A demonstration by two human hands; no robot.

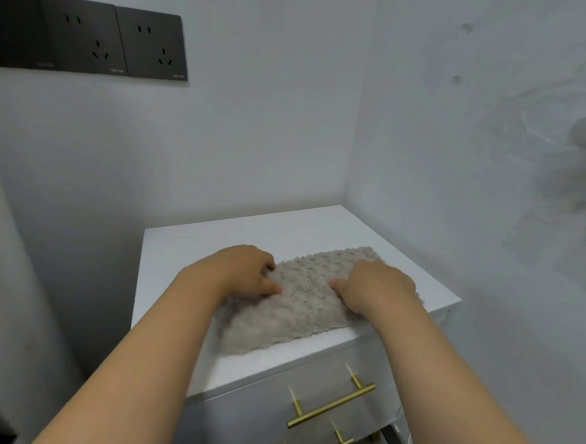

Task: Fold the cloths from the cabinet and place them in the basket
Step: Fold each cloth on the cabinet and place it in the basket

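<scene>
1. The left hand (245,270) pinches the near-left edge of the beige cloth (300,301).
2. The right hand (377,287) presses on the cloth, fingers curled; its grip is unclear.
3. Beneath both hands, the cloth lies on the white cabinet (194,250).

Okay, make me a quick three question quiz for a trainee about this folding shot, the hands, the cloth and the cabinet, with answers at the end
1. True or false: the beige cloth lies on the white cabinet top.
2. Which hand is on the cloth's left edge? A) left hand B) right hand C) neither
3. Fill in: the drawer handles on the cabinet front are ____ coloured.

Key
1. True: it lies flat on the top, near the front edge.
2. A: the left hand's fingers curl at the left edge, while the right hand presses on the cloth's right part.
3. Gold.
</scene>
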